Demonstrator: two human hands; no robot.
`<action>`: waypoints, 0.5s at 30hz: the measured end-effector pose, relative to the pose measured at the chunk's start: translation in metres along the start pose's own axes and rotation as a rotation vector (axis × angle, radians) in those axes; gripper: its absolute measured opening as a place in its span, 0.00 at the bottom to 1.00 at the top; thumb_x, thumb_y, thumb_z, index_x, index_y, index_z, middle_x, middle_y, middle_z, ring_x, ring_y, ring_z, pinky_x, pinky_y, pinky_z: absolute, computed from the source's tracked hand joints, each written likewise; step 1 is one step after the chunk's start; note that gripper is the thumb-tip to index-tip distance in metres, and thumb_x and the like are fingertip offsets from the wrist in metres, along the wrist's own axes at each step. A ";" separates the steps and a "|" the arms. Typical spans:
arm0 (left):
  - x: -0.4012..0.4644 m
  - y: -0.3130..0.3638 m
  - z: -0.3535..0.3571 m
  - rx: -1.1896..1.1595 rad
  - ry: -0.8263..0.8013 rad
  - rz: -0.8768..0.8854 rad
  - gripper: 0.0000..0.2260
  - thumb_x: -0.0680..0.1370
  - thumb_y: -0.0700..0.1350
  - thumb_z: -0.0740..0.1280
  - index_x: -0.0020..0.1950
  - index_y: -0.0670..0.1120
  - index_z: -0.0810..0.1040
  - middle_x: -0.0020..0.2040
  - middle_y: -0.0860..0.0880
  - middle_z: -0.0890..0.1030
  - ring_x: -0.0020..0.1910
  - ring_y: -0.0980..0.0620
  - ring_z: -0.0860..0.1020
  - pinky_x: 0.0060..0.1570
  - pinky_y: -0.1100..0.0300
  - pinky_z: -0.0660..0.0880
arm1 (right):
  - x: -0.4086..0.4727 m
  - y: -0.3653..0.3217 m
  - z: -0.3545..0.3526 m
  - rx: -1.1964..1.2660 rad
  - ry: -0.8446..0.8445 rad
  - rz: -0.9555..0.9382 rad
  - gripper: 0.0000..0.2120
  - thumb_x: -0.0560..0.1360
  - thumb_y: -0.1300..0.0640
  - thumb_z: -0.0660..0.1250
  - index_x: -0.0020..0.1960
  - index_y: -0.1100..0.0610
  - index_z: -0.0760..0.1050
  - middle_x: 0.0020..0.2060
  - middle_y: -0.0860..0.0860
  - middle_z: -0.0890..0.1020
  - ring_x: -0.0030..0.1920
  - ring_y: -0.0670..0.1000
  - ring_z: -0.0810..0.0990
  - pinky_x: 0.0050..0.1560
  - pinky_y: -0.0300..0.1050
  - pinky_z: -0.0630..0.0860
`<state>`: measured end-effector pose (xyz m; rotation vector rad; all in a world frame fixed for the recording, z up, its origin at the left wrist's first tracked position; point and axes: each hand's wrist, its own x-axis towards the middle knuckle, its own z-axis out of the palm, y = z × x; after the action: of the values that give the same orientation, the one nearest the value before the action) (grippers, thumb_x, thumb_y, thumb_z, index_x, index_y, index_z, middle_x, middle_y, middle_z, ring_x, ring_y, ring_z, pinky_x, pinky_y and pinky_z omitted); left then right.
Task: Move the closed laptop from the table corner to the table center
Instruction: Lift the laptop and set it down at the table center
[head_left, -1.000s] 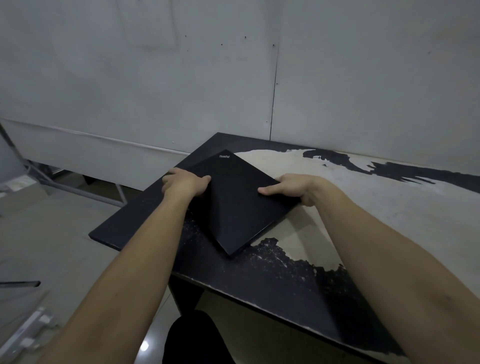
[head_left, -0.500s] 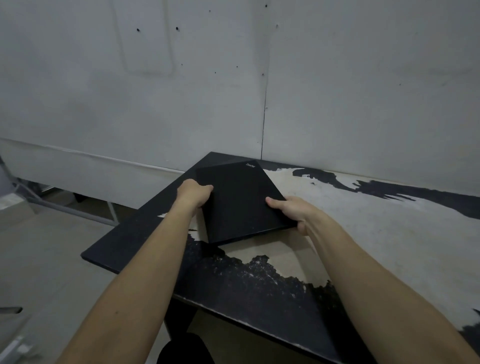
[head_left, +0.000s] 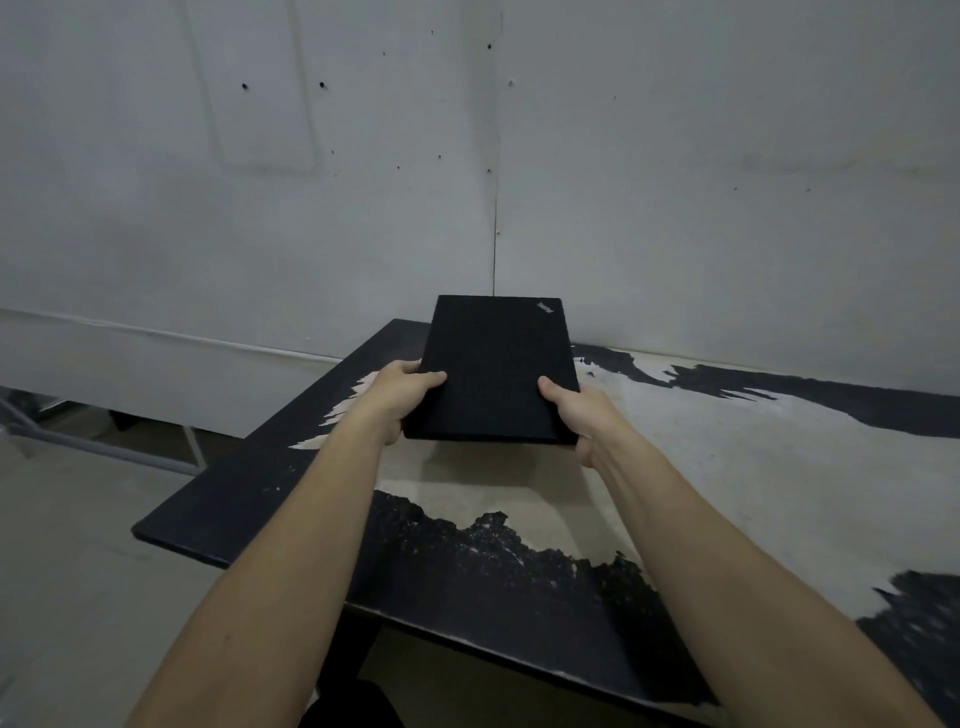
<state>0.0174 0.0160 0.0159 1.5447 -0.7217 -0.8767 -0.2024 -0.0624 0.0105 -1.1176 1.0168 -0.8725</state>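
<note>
Left hand (head_left: 397, 395): closed on the near left edge of the laptop (head_left: 496, 371), thumb laid on the lid, the other fingers hidden beneath; forearm stretched forward from the lower left.
Right hand (head_left: 579, 415): clamped on the near right corner of the laptop, thumb laid on top, palm wrapped around the side edge; forearm extended from the lower right.
Laptop: closed, black, held between both hands and lifted clear of the counter (head_left: 727, 467), its far end tilted upward against the wall (head_left: 675, 182); a small logo is seen at the far right corner of the lid.
Position: above the far left part of the counter, near its far edge, over the pale worn patch beside the black left corner.
Shadow: a soft dark patch is cast on the counter under the near edge of the laptop.
Change from earlier: one second ago the laptop was lying flat and skewed near the left corner; it has since been raised, squared to the view, and carried toward the right.
</note>
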 end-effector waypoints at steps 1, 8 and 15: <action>-0.002 0.000 0.002 -0.030 -0.024 0.000 0.06 0.79 0.42 0.70 0.45 0.53 0.77 0.40 0.53 0.86 0.36 0.56 0.85 0.30 0.62 0.79 | -0.001 0.000 -0.001 0.022 0.020 -0.009 0.14 0.80 0.55 0.71 0.63 0.59 0.79 0.57 0.55 0.85 0.52 0.54 0.84 0.56 0.51 0.80; -0.009 -0.004 0.039 -0.464 -0.049 0.002 0.08 0.80 0.34 0.65 0.58 0.40 0.78 0.56 0.41 0.84 0.51 0.47 0.83 0.43 0.53 0.82 | -0.009 -0.002 -0.013 0.175 0.190 -0.034 0.16 0.80 0.55 0.70 0.65 0.59 0.76 0.58 0.55 0.83 0.56 0.57 0.83 0.60 0.54 0.80; -0.025 -0.015 0.105 -0.725 0.195 0.060 0.13 0.78 0.37 0.70 0.61 0.44 0.75 0.57 0.45 0.82 0.52 0.48 0.83 0.45 0.55 0.82 | -0.012 0.000 -0.019 0.270 0.301 -0.038 0.16 0.80 0.54 0.69 0.66 0.57 0.75 0.57 0.52 0.83 0.51 0.53 0.82 0.44 0.44 0.79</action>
<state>-0.0854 -0.0158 -0.0017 0.9333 -0.2541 -0.8070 -0.2243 -0.0569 0.0101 -0.7941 1.0862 -1.1955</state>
